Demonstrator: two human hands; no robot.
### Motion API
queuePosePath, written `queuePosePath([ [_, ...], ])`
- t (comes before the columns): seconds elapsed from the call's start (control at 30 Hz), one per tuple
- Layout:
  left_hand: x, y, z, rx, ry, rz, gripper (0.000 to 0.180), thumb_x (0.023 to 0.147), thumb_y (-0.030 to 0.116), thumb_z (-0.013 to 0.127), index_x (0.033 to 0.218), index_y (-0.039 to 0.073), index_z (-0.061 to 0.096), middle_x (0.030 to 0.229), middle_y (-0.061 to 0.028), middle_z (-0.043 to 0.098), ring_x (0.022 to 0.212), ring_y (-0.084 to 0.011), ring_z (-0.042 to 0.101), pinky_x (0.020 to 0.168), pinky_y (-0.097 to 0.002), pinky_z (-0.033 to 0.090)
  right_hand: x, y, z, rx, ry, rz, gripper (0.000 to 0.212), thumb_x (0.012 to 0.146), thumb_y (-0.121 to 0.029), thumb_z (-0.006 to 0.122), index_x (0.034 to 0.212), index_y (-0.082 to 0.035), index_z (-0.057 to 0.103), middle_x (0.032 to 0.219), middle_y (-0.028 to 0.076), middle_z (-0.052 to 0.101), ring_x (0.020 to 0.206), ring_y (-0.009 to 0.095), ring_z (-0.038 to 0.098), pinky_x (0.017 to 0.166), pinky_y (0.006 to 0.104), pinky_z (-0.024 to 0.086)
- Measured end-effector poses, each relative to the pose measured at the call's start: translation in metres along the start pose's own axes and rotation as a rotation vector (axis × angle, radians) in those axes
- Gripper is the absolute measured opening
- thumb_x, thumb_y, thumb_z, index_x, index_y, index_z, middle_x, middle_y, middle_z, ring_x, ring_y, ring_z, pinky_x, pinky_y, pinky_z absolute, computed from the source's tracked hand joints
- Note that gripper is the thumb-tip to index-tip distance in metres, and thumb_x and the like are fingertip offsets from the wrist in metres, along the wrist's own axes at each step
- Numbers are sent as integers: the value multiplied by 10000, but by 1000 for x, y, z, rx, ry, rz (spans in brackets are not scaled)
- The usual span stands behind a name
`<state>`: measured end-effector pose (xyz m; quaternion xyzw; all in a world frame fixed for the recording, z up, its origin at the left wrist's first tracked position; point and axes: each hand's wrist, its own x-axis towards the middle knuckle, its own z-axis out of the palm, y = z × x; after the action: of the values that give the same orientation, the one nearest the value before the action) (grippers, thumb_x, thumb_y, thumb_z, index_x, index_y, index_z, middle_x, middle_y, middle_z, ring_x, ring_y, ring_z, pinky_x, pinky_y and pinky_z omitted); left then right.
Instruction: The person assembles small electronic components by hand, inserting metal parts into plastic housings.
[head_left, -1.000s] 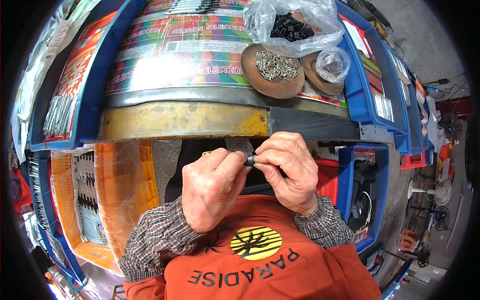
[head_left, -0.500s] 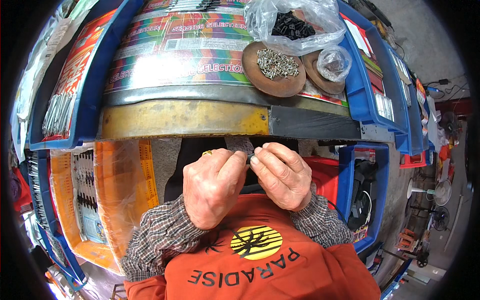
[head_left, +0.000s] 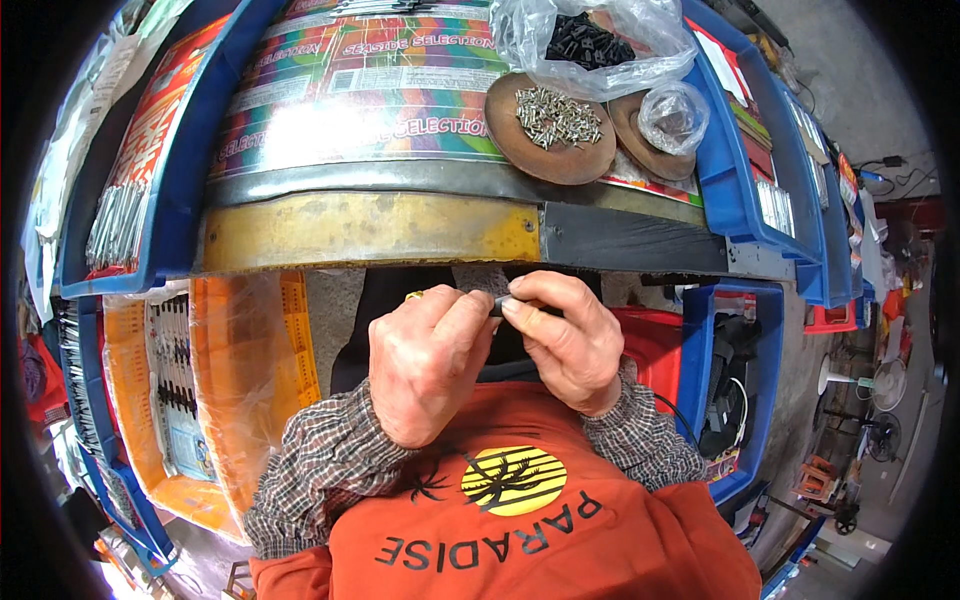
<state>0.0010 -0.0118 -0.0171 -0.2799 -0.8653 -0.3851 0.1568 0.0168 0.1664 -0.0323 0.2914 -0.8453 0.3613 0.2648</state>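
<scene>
My left hand (head_left: 425,360) and my right hand (head_left: 565,340) meet in front of my body, just below the table's near edge. Between their pinched fingertips is a small dark cylindrical piece (head_left: 499,305), mostly covered by the fingers, so its exact kind does not show. Both hands are closed on it from either side. Beyond them on the table, a round brown dish (head_left: 510,140) holds many small silvery metal pieces (head_left: 555,118). Behind it, a clear plastic bag (head_left: 640,75) contains small black parts (head_left: 585,42).
A blue tray (head_left: 180,230) with silvery rods (head_left: 118,228) stands at left; another blue tray (head_left: 725,190) is at right. Below left is an orange crate (head_left: 235,370) beside black-and-white pens (head_left: 175,360). A blue bin (head_left: 765,400) with black items sits at lower right.
My right hand's fingers have shifted slightly and spread a little, showing more of the dark piece. My left hand stays nearly in place. The view has tilted slightly.
</scene>
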Motion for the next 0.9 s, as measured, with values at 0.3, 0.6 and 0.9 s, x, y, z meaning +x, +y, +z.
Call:
queuePosePath([
  [0.3, 4, 3, -11, -146, -66, -57, 207, 715, -43, 717, 896, 27, 646, 707, -94, 598, 586, -236, 593, 521, -328, 457, 3, -1, -13, 837, -104, 702, 183, 892, -29, 648, 1065, 28, 666, 890, 101, 685, 732, 142, 664, 656, 239, 550],
  [0.6, 5, -1, -11, -169, -104, -4, 194, 706, -26, 713, 859, 44, 618, 677, -78, 561, 586, -262, 580, 527, -353, 461, -2, 9, -5, 1152, -76, 810, 155, 909, -24, 629, 1038, 55, 664, 845, 119, 678, 708, 157, 672, 637, 256, 565],
  [0.9, 4, -2, -9, -113, -119, -13, 199, 695, -15, 716, 859, 42, 618, 688, -81, 561, 597, -263, 576, 536, -353, 462, -9, 16, 4, 1212, -50, 809, 141, 918, -30, 618, 1026, 46, 669, 853, 107, 675, 700, 152, 666, 624, 256, 562],
])
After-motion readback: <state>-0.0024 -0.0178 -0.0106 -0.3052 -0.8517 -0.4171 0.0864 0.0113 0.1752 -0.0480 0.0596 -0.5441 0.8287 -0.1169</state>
